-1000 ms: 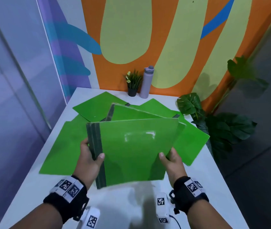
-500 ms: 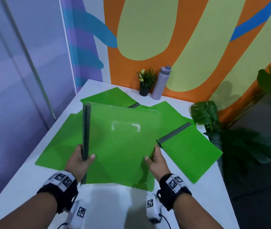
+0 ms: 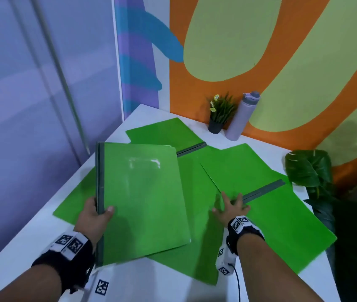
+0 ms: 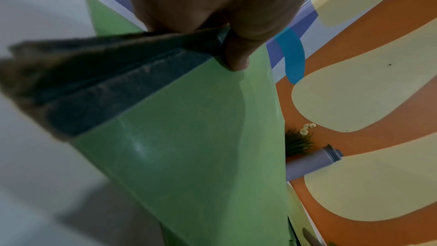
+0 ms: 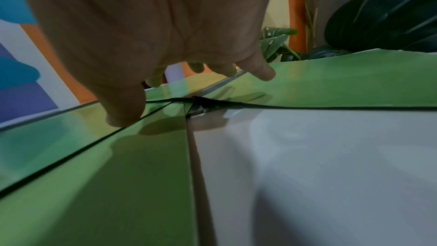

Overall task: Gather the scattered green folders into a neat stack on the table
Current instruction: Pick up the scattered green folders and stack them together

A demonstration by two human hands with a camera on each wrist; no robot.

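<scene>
We hold a gathered stack of green folders [image 3: 138,199] by its dark spine at 9 o'clock of the desk [image 3: 20,256], lifted and tilted above the loose ones. Our left hand [image 3: 94,216] pinches that spine, thumb on the top cover and fingers out of sight beneath. Our right hand [image 3: 231,205] lies spread, fingertips on the near end of the grey spine of a loose folder [image 3: 282,216] at 3 o'clock, gripping nothing. More green folders [image 3: 164,134] lie fanned and overlapping from 10 to 1 o'clock, and one [image 3: 75,201] peeks from under the stack at 8 o'clock.

The risk, as we judge it, is in the one-sided pinch: glossy covers held only at the spine may sag and slide apart, fanning the stack. The loose folder overhangs the desk's right edge near the leafy floor plant [image 3: 308,168]; a flat-fingered drag could push it off rather than draw it in. A wide sweep toward 12 o'clock might tip the grey bottle [image 3: 241,116] or small potted plant [image 3: 220,114] standing against the painted wall [image 3: 227,40].
</scene>
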